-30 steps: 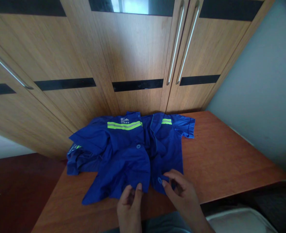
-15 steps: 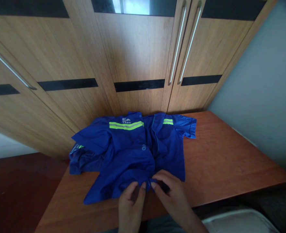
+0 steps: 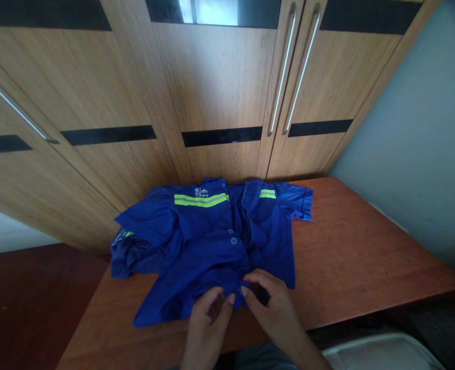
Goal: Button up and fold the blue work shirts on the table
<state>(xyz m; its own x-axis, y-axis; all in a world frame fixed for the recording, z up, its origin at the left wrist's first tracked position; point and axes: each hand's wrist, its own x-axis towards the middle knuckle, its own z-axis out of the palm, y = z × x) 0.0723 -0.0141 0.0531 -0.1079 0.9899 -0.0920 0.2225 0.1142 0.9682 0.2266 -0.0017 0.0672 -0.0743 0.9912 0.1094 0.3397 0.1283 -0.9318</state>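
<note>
A blue work shirt [image 3: 215,241] with yellow-green reflective stripes lies spread on a reddish-brown wooden table [image 3: 346,257], collar toward the far side. My left hand [image 3: 207,318] pinches the left front edge near the hem. My right hand [image 3: 268,303] pinches the right front edge beside it. The two hands meet at the bottom of the button placket, fingertips almost touching. A blue button [image 3: 233,240] shows higher up the placket. What the fingertips press between them is hidden by cloth.
Wooden wardrobe doors [image 3: 219,92] with long metal handles [image 3: 283,69] stand right behind the table. A grey wall [image 3: 423,133] is at the right. A dark red floor [image 3: 34,303] lies to the left. A pale cushion edge [image 3: 381,352] shows at bottom right.
My hands came together at the bottom of the shirt front, drawing the two front edges closed. The upper button shifted slightly as the cloth was pulled.
</note>
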